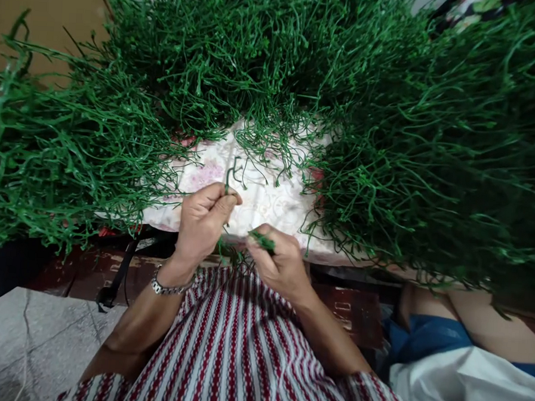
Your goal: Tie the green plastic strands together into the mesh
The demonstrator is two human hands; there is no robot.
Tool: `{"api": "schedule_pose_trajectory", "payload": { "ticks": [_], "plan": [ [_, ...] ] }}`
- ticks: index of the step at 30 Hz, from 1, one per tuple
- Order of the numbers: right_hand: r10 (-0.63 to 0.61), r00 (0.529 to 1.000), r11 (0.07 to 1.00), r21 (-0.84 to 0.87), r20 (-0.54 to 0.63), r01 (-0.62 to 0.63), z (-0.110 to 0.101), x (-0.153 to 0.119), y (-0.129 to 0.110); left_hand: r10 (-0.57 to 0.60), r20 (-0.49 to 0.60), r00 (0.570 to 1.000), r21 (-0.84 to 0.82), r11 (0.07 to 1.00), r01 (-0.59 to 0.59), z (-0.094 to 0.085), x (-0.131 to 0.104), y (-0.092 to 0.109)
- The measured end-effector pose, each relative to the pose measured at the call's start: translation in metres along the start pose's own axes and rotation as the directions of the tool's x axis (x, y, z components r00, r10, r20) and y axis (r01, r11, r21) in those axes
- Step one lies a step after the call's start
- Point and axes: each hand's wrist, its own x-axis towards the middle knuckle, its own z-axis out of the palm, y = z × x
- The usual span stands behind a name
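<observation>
My left hand pinches a thin green stem between thumb and fingers, its forked top sticking up over the pale flowered cloth. Lower and to the right, near the front edge of the cloth, my right hand is closed around a small bunch of green stems. The two hands are apart. Some more green strands hang between them, partly blurred, above the striped shirt.
Big heaps of green branching stems lie at the left, the back and the right. A person's bare legs with blue clothing show at the lower right, beside white fabric. A dark strap hangs at the left.
</observation>
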Motion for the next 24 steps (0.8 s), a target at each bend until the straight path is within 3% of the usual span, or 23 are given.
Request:
{"api": "schedule_pose_trajectory", "payload": {
  "ticks": [2,6,11,15,18,24],
  "plan": [
    [-0.034,0.999,0.996,-0.082,-0.04,0.03,-0.015,0.009,0.004,-0.084,0.068,0.994,-0.036,0.996,0.086,0.0,-0.002,0.002],
    [-0.036,0.998,0.994,-0.107,-0.051,0.03,-0.029,0.019,0.01,-0.212,0.043,0.976,-0.064,0.975,0.215,-0.003,-0.006,0.005],
    [0.148,0.989,0.981,-0.123,-0.004,-0.148,-0.02,0.021,0.016,-0.152,0.024,0.988,-0.067,0.986,0.153,0.0,-0.007,0.002],
    [0.129,0.989,0.981,-0.155,0.069,-0.117,-0.012,0.026,0.013,-0.122,-0.015,0.992,-0.046,0.992,0.121,0.011,-0.005,-0.007],
    [0.16,0.985,0.965,-0.217,0.056,-0.145,-0.006,0.029,0.012,-0.096,-0.037,0.995,0.011,0.995,0.097,0.018,-0.002,-0.013],
    [0.187,0.977,0.943,-0.297,0.104,-0.149,-0.007,0.034,0.018,0.004,0.003,1.0,0.114,0.993,-0.005,0.013,0.002,-0.014]
  ]
}}
